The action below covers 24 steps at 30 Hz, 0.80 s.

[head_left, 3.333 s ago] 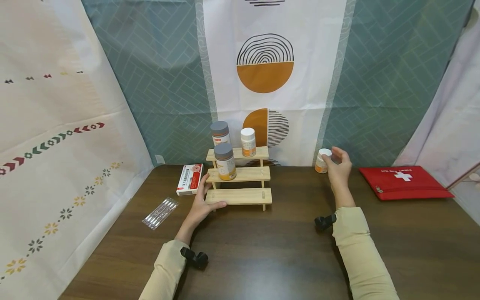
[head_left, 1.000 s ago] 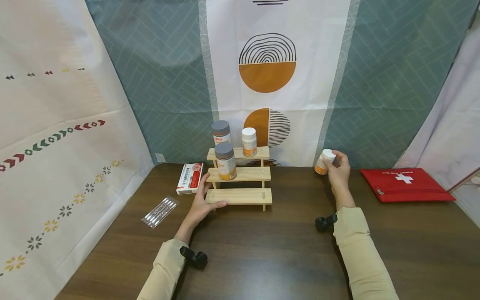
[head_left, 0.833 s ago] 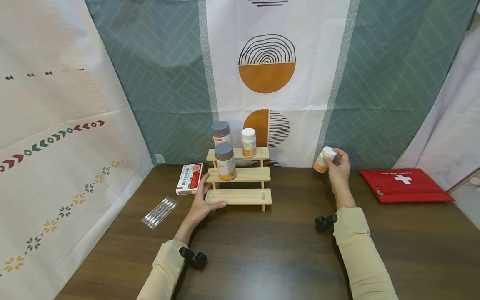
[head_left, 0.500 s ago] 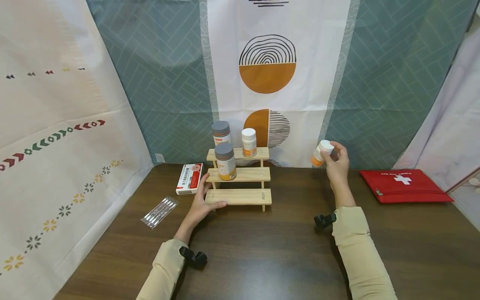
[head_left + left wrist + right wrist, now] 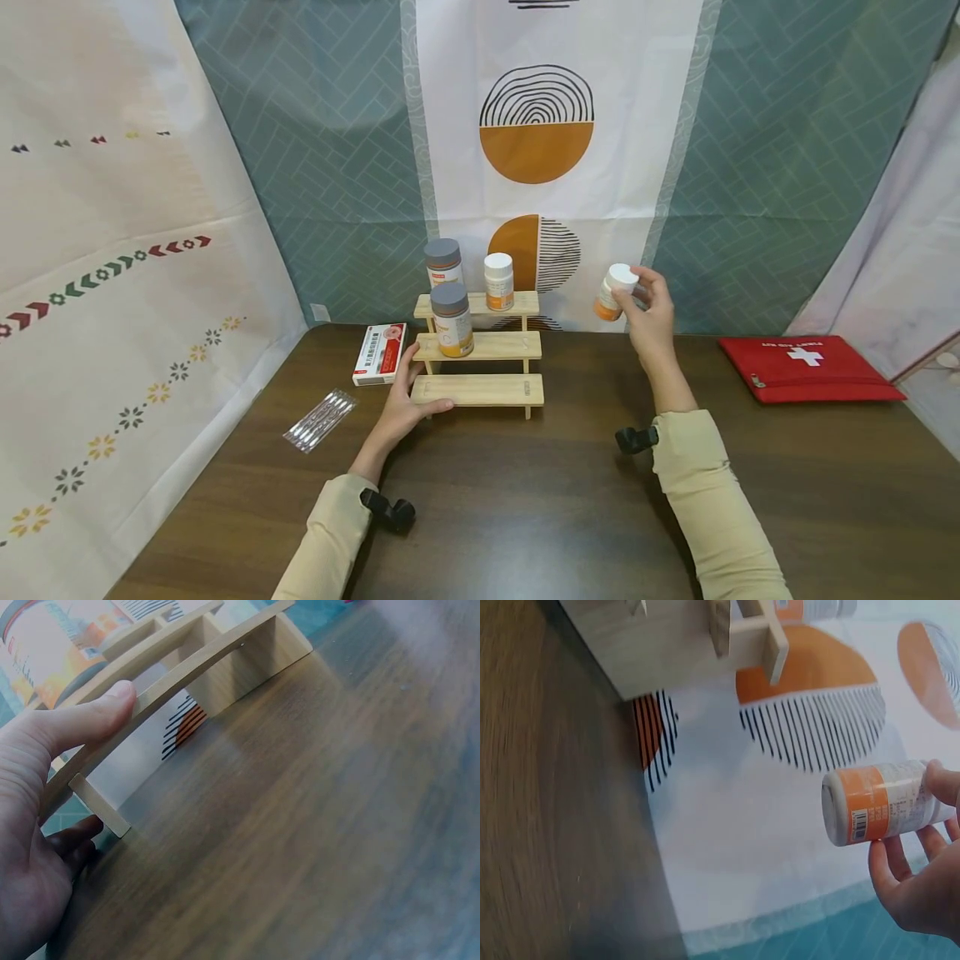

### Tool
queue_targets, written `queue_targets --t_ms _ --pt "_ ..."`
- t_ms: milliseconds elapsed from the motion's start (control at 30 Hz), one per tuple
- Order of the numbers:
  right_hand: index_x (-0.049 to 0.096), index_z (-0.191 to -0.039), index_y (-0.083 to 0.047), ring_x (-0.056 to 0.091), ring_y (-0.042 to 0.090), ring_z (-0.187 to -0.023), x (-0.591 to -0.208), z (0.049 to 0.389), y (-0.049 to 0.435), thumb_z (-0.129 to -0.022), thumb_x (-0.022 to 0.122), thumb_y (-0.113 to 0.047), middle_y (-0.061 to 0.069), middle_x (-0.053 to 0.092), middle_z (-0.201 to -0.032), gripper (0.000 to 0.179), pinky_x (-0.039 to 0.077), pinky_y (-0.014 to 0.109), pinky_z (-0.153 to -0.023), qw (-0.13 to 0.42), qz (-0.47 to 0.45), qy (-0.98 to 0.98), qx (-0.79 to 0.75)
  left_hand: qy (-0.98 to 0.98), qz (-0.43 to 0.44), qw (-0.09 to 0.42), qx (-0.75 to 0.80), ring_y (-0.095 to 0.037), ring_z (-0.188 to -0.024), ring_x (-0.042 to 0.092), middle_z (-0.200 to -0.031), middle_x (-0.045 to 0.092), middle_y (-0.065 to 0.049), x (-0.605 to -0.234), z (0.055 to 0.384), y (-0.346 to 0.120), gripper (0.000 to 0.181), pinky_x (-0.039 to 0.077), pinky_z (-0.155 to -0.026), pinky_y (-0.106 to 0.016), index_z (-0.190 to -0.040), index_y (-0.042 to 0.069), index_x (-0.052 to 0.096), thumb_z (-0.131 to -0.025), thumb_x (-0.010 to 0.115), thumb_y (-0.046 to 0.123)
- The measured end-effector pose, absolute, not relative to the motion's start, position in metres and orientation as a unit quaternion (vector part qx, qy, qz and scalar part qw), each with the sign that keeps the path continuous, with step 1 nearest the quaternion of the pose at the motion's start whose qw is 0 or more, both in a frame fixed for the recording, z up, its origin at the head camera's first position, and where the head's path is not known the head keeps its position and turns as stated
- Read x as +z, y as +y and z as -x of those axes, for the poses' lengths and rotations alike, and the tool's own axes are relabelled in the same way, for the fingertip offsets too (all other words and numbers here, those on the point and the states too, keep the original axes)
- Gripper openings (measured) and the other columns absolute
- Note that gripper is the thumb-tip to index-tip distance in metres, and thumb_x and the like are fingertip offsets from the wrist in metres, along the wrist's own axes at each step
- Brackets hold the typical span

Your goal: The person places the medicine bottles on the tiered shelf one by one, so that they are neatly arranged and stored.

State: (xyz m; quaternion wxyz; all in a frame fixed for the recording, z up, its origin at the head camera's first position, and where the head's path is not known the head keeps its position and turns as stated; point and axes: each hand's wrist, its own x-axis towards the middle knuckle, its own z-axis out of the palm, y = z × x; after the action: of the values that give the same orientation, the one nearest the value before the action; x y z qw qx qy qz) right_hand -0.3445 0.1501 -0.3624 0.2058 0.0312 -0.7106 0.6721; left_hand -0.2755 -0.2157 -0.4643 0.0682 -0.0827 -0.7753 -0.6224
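My right hand (image 5: 649, 315) pinches a small white pill bottle (image 5: 616, 292) with an orange band, tilted and raised off the table; the right wrist view shows its base and barcode. My left hand (image 5: 397, 408) grips the left end of a three-tier wooden display stand (image 5: 480, 388), thumb (image 5: 112, 705) over the lowest step and fingers at its side. On the middle step stands a grey-capped pill bottle (image 5: 452, 321). The top step bears another grey-capped bottle (image 5: 444, 262), partly hidden, and a white-capped bottle (image 5: 498, 283).
Left of the stand lie a red-and-white medicine box (image 5: 380, 354) and a clear packet of cotton swabs (image 5: 321, 421). A red first aid pouch (image 5: 810, 368) lies at the right. A patterned cloth (image 5: 555, 192) hangs behind the brown table (image 5: 540, 508).
My right hand has taken hold of the white-capped pill bottle, tilted it, lifted it off the table and carried it left toward the stand. My left hand has stayed on the stand.
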Motion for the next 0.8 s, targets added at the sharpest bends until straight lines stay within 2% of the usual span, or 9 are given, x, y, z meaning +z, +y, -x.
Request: queue_targets --t_ms 300,500,600,700,800 --pt "0.042 -0.139 -0.003 0.049 0.008 -0.109 -0.355 0.335 0.124 -0.095 0.059 -0.003 0.013 0.05 -0.14 0.047 0.044 0.018 -0.087 0.171 -0.092 -0.703 0.684 -0.777 0.086 0.067 -0.62 -0.032 -0.149 0.021 -0.161 0.02 -0.013 -0.465 0.275 -0.216 0.109 0.022 -0.117 -0.055 -0.156 0.026 0.012 -0.074 0.081 0.001" --pt "0.04 -0.139 -0.002 0.048 0.021 -0.12 -0.356 0.33 0.109 -0.097 0.058 -0.007 0.018 0.047 -0.145 0.047 0.042 0.02 -0.091 0.147 -0.141 -0.72 0.664 -0.778 0.087 0.068 -0.619 -0.032 -0.15 0.019 -0.163 0.016 -0.011 -0.463 0.275 -0.216 0.109 0.02 -0.118 -0.056 -0.156 0.026 0.012 -0.075 0.082 0.003" --pt "0.041 -0.14 -0.001 0.048 0.029 -0.124 -0.358 0.326 0.1 -0.096 0.059 -0.007 0.019 0.047 -0.144 0.048 0.043 0.018 -0.087 0.137 -0.158 -0.722 0.66 -0.778 0.087 0.067 -0.619 -0.032 -0.151 0.018 -0.164 0.015 -0.01 -0.463 0.274 -0.216 0.109 0.02 -0.118 -0.057 -0.156 0.026 0.012 -0.075 0.081 0.003" --pt "0.042 -0.139 -0.002 0.049 0.032 -0.126 -0.36 0.323 0.091 -0.096 0.06 -0.007 0.019 0.048 -0.143 0.047 0.044 0.015 -0.084 0.126 -0.168 -0.723 0.658 -0.778 0.087 0.066 -0.619 -0.032 -0.151 0.018 -0.164 0.013 -0.008 -0.463 0.274 -0.217 0.109 0.02 -0.118 -0.057 -0.156 0.026 0.012 -0.075 0.081 0.002" --pt "0.043 -0.138 -0.003 0.049 0.032 -0.126 -0.361 0.32 0.081 -0.095 0.061 -0.006 0.018 0.049 -0.143 0.047 0.044 0.019 -0.087 0.114 -0.177 -0.725 0.657 -0.779 0.085 0.065 -0.618 -0.032 -0.151 0.018 -0.164 0.014 -0.008 -0.463 0.275 -0.216 0.109 0.02 -0.118 -0.057 -0.156 0.026 0.012 -0.075 0.081 0.003"
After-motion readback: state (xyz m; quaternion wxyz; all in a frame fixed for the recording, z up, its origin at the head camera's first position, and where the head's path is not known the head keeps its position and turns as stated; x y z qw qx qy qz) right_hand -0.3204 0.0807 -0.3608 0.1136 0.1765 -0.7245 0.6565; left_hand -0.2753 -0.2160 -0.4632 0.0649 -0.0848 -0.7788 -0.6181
